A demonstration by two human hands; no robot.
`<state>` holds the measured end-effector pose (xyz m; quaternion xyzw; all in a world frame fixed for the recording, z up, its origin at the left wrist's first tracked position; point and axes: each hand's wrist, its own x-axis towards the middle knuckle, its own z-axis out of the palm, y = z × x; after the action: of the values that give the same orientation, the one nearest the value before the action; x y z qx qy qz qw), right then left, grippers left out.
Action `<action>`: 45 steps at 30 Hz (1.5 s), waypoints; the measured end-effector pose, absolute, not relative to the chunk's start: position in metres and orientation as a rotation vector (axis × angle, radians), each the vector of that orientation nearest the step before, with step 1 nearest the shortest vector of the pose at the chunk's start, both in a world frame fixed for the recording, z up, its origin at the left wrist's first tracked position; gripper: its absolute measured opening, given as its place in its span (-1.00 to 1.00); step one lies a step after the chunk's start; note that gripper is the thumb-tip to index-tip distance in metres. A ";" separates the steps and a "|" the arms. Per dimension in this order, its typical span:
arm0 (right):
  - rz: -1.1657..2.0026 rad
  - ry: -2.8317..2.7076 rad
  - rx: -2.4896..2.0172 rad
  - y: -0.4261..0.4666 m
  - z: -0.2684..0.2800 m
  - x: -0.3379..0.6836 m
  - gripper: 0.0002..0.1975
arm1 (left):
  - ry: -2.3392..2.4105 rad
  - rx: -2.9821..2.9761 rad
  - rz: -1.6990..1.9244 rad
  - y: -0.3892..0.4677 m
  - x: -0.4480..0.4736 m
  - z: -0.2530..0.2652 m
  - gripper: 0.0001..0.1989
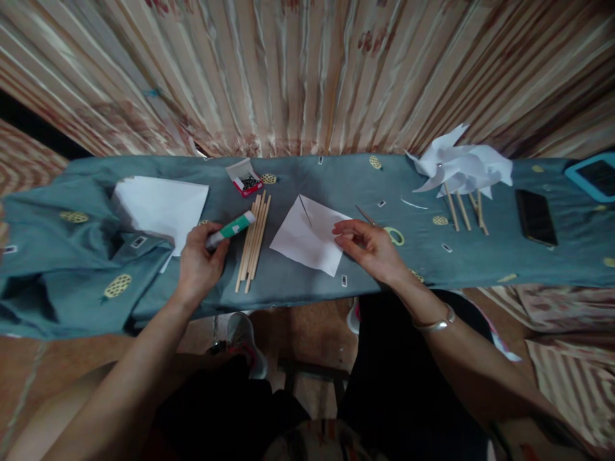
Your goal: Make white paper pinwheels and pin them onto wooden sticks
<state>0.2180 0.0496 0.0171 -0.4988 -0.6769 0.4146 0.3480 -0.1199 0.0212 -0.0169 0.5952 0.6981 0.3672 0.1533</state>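
My left hand (199, 256) is wrapped around a glue stick (230, 229) with a green and white label, its white end pointing up to the right. A square sheet of white paper (307, 240) lies turned like a diamond on the cloth, a dark slit running in from its top corner. At the paper's right edge is my right hand (368, 246), its fingers loosely curved and apart, the tips over the sheet. Whether they press on it I cannot tell. Between my left hand and the paper lies a bundle of thin wooden sticks (254, 246).
A small red box of pins (247, 182) stands open behind the sticks. More white paper (163, 205) lies left. Scissors (394, 236) with yellow-green handles rest beside my right hand. Paper pinwheels (464, 166) on sticks, a black phone (535, 218) and a blue-framed device (596, 179) are right.
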 end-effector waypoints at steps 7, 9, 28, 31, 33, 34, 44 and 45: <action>1.061 -1.785 -1.306 0.046 0.015 0.221 -0.72 | 2.012 1.813 0.968 0.022 -0.116 -0.017 -0.61; 1.061 -1.803 -1.312 0.045 0.014 0.221 -0.72 | 1.968 1.848 0.986 0.024 -0.116 -0.017 -0.56; 0.955 -1.914 -1.386 0.039 0.016 0.229 -0.76 | 1.907 2.064 1.099 0.025 -0.115 -0.006 -0.45; 0.800 -2.024 -1.345 0.038 0.019 0.235 -0.78 | 1.677 2.452 1.071 0.016 -0.094 0.006 -0.57; 0.697 -2.136 -1.257 0.037 0.019 0.236 -0.78 | 1.445 2.602 1.024 0.009 -0.071 0.007 -0.69; 0.656 -2.188 -1.213 0.036 0.018 0.236 -0.78 | 1.329 2.663 0.950 0.006 -0.059 0.005 -0.72; 0.496 -2.394 -1.149 0.032 -0.004 0.234 -0.67 | 1.101 2.816 0.734 0.015 -0.010 -0.009 -0.81; 0.501 -2.399 -1.144 0.033 -0.004 0.234 -0.66 | 1.094 2.820 0.727 0.016 -0.011 -0.009 -0.82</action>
<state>0.2340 0.0325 -0.0037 -0.4129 -0.8659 0.1809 0.2167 -0.0109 0.0158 -0.0094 0.9064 0.3515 0.2338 0.0152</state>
